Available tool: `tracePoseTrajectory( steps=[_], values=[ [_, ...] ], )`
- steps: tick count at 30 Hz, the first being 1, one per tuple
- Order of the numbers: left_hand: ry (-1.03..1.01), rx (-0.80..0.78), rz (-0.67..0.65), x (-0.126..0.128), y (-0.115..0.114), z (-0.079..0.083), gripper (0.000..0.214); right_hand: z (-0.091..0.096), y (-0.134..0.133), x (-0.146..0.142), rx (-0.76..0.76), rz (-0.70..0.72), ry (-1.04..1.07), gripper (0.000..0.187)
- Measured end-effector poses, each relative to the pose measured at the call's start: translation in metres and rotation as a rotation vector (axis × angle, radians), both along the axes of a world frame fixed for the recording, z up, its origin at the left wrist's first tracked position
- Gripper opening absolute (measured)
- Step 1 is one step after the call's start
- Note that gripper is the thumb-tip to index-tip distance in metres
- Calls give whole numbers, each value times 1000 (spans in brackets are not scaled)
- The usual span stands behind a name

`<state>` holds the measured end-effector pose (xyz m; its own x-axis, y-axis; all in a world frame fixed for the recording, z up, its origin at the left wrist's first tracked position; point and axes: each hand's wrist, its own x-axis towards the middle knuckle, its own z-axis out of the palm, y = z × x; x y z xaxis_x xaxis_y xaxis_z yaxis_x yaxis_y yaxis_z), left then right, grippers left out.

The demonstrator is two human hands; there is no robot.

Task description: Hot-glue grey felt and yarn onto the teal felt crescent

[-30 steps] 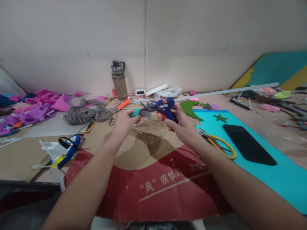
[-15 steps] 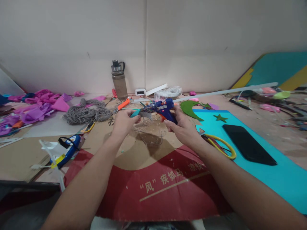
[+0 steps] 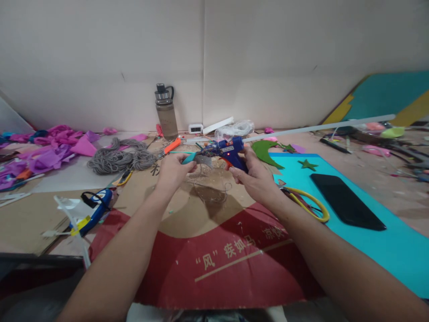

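Note:
My right hand point(image 3: 256, 176) is wrapped round the handle of a blue hot glue gun point(image 3: 231, 152), whose small red light is lit. A long white glue stick point(image 3: 318, 128) sticks out of its back towards the right. Between the fingertips of my left hand point(image 3: 174, 172) is a small teal piece point(image 3: 189, 158), pinched just in front of the gun's nozzle end. Whether nozzle and piece touch I cannot tell. Thin grey string point(image 3: 216, 197) hangs or lies below, over the brown and red cardboard point(image 3: 234, 277).
A bundle of grey cord point(image 3: 117, 158), an orange utility knife point(image 3: 172, 146) and a bottle point(image 3: 166, 114) stand or lie beyond my left hand. To the right are yellow-handled scissors point(image 3: 310, 203), a black phone point(image 3: 346, 201), a green felt star point(image 3: 307, 165) and a green crescent point(image 3: 266, 153).
The glue gun has shifted very slightly to the right, and the far end of its glue stick with it. Both hands keep their grips.

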<state>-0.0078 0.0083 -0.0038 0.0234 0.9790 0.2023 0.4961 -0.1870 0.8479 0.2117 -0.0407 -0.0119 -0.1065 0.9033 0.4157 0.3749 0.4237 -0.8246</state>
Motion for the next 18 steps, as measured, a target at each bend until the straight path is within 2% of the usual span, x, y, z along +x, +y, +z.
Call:
tracePoseTrajectory(
  steps=[7,18],
  values=[
    [40,0,15,1,-3,4,9,1,0,-1,0,-47,4,51],
    [31,-5,17,2,-3,4,9,2,-1,-1,20,-48,2,50]
  ],
)
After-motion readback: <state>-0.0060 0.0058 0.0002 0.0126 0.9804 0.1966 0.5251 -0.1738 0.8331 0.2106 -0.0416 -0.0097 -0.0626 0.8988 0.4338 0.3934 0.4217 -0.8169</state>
